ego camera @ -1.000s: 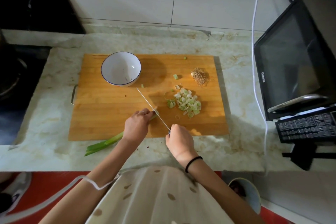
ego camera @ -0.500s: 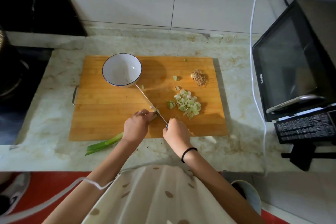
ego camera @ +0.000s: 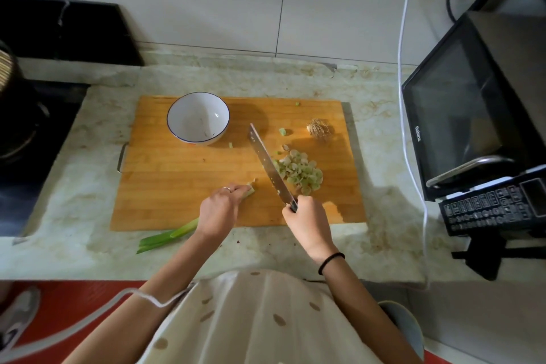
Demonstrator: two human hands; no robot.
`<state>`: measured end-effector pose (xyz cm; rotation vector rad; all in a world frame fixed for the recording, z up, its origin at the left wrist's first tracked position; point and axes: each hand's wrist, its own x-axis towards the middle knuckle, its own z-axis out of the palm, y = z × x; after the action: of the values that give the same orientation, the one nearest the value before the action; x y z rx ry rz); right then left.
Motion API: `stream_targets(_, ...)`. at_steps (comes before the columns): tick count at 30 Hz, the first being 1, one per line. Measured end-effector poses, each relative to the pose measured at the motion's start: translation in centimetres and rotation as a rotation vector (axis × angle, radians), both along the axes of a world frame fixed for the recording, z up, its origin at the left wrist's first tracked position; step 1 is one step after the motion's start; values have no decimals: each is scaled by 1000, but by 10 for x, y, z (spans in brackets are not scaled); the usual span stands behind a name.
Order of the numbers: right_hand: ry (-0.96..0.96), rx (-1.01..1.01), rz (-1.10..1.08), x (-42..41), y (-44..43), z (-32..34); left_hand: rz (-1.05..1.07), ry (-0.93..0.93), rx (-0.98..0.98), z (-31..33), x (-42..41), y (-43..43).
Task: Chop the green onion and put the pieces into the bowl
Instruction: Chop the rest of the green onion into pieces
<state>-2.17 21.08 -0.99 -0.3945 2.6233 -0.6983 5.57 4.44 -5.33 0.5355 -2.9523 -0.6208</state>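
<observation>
- We judge the step in hand to be chopping. The green onion (ego camera: pixel 249 190) lies across the near edge of the wooden cutting board (ego camera: pixel 177 186). Its cut end shows just past the left hand (ego camera: pixel 220 210), and its dark leaves hang off the board onto the countertop (ego camera: pixel 384 133).
- The left hand's fingers are curled over the stalk and pin it to the board. We would keep the tips tucked behind the knuckles, so that the knuckles guide the blade.
- The right hand (ego camera: pixel 307 220) is wrapped round the handle of the kitchen knife (ego camera: pixel 267 162). The blade lies tilted with its flat side showing. It touches the left side of the heap of sliced pieces (ego camera: pixel 300 173) and is apart from the stalk's cut end.
- For the next cuts we would stand the blade upright beside the cut end. We would take thin, even slices and feed the stalk forward little by little with the left hand.
- A good length of stalk looks uncut, so we reckon the chopping is far from finished.
- The white, blue-rimmed bowl (ego camera: pixel 192 115) stands on the far left part of the board, well apart from the heap. None of the heap is in it. We see only a couple of small flecks near its bottom, too small to name.
- The trimmed root end (ego camera: pixel 318 128) and a few stray bits lie on the board outside the heap. We would keep the root out of the bowl.
- A pale tub (ego camera: pixel 404 325) sits low at the right, partly hidden by the arm. We cannot tell what it holds.
</observation>
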Motion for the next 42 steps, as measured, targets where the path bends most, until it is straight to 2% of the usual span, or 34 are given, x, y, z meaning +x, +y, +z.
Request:
stream_targets(4,107,177,195,10,4,1,1,32,25,-1,2,-1)
stream_targets(8,45,163,260,20,4,-1,25,28,22,1,2,-1)
stream_targets(31,-80,227,178,27,-9,1,30,-9,50,-2,-3,-4)
stream_targets(42,-35,203,160,24,-35,-12,45,-2,36,-5,-6,-3)
